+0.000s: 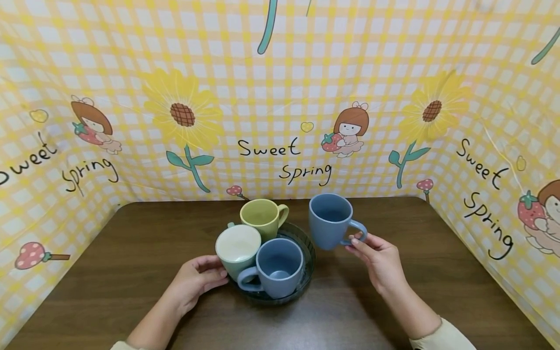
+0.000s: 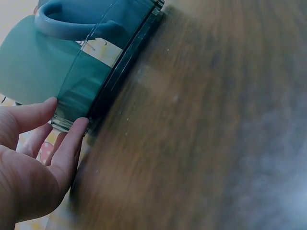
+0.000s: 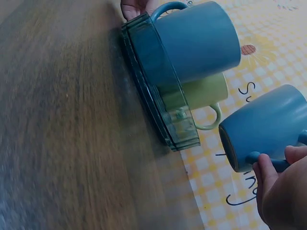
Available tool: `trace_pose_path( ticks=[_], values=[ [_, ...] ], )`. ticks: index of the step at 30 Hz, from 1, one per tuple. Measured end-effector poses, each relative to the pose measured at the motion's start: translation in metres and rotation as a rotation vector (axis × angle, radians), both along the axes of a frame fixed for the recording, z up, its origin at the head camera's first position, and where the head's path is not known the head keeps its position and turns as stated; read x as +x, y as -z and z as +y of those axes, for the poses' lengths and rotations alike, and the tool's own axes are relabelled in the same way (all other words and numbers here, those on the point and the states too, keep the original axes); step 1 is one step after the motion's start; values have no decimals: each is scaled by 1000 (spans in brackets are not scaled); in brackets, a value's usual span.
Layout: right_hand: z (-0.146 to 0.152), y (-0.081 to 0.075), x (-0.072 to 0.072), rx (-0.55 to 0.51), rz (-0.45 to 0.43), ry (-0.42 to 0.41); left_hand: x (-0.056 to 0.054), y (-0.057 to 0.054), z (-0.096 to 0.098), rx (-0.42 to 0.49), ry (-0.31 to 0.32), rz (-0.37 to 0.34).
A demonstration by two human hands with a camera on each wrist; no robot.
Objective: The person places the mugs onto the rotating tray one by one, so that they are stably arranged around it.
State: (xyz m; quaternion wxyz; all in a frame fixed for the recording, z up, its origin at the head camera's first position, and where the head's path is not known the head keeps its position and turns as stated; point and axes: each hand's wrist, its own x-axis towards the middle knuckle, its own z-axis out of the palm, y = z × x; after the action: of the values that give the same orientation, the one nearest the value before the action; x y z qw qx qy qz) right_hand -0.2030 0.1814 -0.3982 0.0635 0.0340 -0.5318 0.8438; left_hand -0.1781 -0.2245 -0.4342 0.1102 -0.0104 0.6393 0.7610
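Note:
My right hand (image 1: 379, 257) pinches the handle of a blue mug (image 1: 329, 221), which hangs upright in the air right of a round, dark green see-through tray (image 1: 308, 260). Its base is clear of the table in the right wrist view. At the tray's left side my left hand (image 1: 199, 281) grips the edge, thumb by the rim and fingers lower down (image 2: 72, 143). Three mugs crowd inside the tray: a second blue mug (image 1: 280, 272) in front, handle to the left, a mint mug with a pale inside (image 1: 238, 248) at left, and a yellow-green mug (image 1: 261, 216) behind, handle to the right.
A brown wooden table (image 1: 131, 253) carries the tray. Yellow checked cloth (image 1: 271, 107) with printed flowers and lettering stands as a wall at the back and both sides, close behind the mugs.

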Motion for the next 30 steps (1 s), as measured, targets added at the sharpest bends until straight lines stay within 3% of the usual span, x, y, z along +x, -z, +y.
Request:
trace_pose_path(
  ticks=[30],
  values=[
    [-42, 3, -6, -11, -118, -29, 2, 3, 3, -7, -24, 13]
  ],
)
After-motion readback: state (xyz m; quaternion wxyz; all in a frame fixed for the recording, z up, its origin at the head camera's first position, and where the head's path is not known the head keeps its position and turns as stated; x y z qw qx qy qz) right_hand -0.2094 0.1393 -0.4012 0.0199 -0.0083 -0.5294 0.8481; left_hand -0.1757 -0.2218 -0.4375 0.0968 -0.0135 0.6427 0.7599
